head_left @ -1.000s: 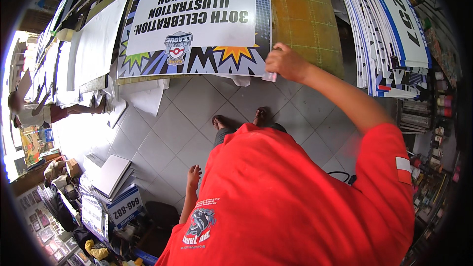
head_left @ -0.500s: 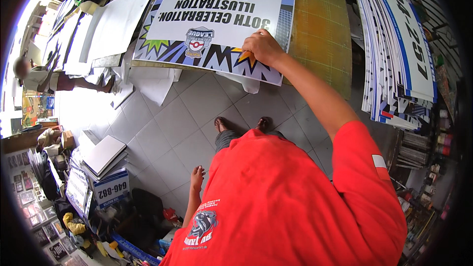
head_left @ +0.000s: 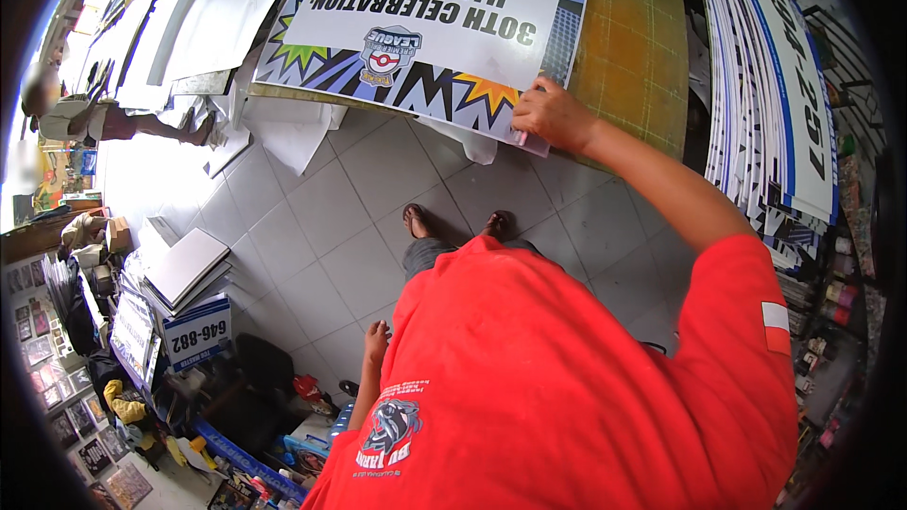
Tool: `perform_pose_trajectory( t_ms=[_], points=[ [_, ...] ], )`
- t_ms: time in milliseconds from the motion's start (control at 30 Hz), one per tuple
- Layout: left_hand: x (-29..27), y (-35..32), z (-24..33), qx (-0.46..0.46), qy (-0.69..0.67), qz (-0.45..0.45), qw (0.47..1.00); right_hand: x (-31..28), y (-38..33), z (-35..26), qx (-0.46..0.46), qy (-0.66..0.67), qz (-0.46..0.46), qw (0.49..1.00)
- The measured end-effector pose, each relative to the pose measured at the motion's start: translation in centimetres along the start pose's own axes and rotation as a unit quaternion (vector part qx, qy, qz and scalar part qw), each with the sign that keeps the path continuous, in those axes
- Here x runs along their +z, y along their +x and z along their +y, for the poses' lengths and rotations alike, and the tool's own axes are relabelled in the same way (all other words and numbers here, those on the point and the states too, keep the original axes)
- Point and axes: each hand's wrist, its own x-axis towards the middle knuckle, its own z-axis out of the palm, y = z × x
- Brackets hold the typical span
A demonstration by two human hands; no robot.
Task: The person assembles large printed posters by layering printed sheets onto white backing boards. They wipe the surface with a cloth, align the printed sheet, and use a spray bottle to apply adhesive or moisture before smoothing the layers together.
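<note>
Right hand (head_left: 551, 115) has its fingers curled, pinching the near edge of the poster board (head_left: 425, 28) lying on the green cutting mat (head_left: 633, 66). Looks stiff and light; probably best gripped at the edges. Left hand (head_left: 377, 340) hangs loose.

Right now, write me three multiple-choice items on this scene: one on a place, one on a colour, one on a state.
1. Where is the right hand?
A. On the near edge of the printed poster
B. On the floor tiles
C. On the stacked boards

2. What colour is the gridded mat under the poster?
A. Red
B. Green
C. Black

3. What does the left hand hold?
A. A knife
B. A paper roll
C. Nothing

Answers: 1 A, the hand rests on the poster's near edge; 2 B, the mat shows green beside the poster; 3 C, the hand hangs open beside the red shirt.
</note>
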Motion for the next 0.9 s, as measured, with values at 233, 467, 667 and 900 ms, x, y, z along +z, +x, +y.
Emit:
perform_pose_trajectory(
  t_ms=[233,467,667,900],
  points=[
    [0.7,0.1,0.4,0.01,-0.009,0.004,1.0,-1.8,-5.8,-0.1,-0.043,-0.008,-0.026,0.999],
    [0.6,0.5,-0.4,0.004,-0.026,0.0,1.0,-2.9,3.1,0.8,-0.016,0.011,0.03,0.999],
    [-0.6,1.2,-1.4,-0.024,-0.063,0.008,0.998,2.4,8.1,-1.0,-0.016,0.021,0.018,0.999],
    [0.8,-0.8,-0.8,-0.016,-0.015,-0.006,1.0,1.0,1.3,0.5,-0.02,0.031,0.012,0.999]
  ],
)
